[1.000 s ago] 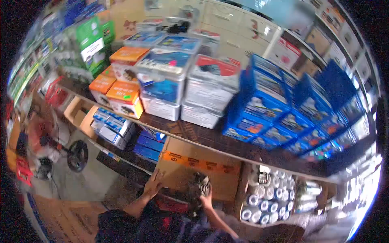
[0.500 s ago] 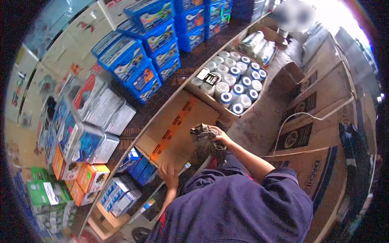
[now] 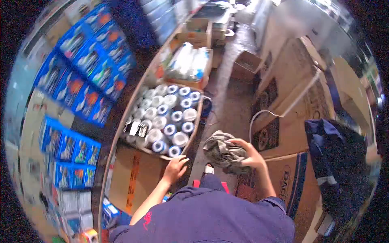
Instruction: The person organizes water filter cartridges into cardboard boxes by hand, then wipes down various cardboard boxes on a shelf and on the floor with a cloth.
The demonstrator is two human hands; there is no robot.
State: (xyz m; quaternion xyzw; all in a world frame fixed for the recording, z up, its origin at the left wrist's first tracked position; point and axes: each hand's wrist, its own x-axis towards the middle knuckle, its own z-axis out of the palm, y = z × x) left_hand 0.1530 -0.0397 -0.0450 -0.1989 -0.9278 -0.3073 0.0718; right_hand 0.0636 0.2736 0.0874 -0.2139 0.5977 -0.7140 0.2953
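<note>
My right hand is closed around a crumpled grey-green cloth, which hangs in loose folds above the aisle floor. Its thumb and fingers press into the bunched fabric. My left hand reaches to the near corner of an open carton packed with upright cans with white and blue tops. The fingers are stretched out at the carton's edge; whether they touch it is hard to tell. Beside that hand lies a closed brown cardboard box with orange tape.
Farther along the shelf, another carton holds clear-wrapped goods. Blue product boxes are stacked on the left. Large cartons line the right side, with a white cord and a dark garment. An open box stands in the aisle.
My view has turned and moved forward along the aisle. My left hand has left the taped box for the can carton's corner. The cloth stays in my right hand, now over the aisle.
</note>
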